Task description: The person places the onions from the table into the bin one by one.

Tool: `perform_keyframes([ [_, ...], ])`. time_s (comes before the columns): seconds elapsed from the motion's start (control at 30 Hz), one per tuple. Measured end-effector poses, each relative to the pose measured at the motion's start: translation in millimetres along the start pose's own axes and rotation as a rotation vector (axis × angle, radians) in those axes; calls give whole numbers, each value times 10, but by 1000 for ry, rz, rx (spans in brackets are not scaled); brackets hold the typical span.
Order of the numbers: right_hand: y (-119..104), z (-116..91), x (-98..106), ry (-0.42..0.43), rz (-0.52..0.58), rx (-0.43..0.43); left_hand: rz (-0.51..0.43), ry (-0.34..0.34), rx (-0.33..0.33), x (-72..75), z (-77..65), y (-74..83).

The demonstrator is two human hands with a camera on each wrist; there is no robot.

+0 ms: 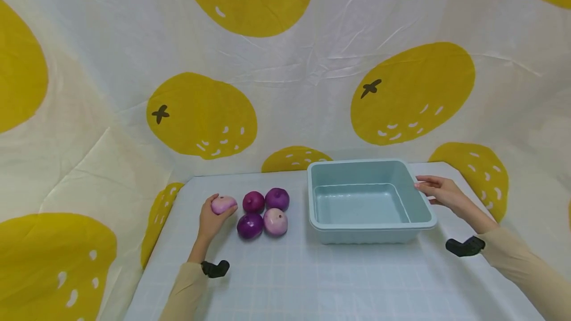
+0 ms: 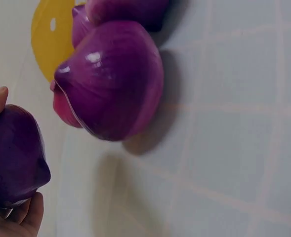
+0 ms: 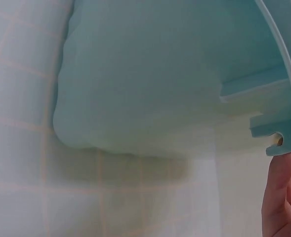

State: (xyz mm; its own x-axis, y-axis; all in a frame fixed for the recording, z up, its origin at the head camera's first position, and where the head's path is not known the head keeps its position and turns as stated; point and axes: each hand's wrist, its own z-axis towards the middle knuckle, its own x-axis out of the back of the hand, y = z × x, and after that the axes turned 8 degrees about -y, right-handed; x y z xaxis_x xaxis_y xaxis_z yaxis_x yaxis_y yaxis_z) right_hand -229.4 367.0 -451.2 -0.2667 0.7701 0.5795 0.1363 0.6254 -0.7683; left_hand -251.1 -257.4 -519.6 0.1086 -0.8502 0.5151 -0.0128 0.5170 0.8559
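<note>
My left hand holds a pale purple onion, fingers and thumb around its sides. In the left wrist view this onion looks dark purple, held between the fingers with its pointed end bare. Just right of that hand, several more onions sit in a tight cluster: a magenta one and a purple one behind, a dark purple one and a pale one in front. My right hand grips the right rim of a light blue plastic basin, its fingertips right at the edge.
The basin stands on a pale checked tablecloth, right of the onions, its inside bare. Behind and beside the table hangs a white cloth with big yellow fruit prints. Dark wrist bands sit on both sleeves.
</note>
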Motion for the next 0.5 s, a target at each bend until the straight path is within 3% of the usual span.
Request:
perform_keyframes([
  [0.3, 51, 1, -10, -2, 0, 5, -39, -10, -67, -95, -11, 307],
  [0.5, 51, 26, -2, 2, -8, 16, -61, -17, -71, -185, -45, 493],
])
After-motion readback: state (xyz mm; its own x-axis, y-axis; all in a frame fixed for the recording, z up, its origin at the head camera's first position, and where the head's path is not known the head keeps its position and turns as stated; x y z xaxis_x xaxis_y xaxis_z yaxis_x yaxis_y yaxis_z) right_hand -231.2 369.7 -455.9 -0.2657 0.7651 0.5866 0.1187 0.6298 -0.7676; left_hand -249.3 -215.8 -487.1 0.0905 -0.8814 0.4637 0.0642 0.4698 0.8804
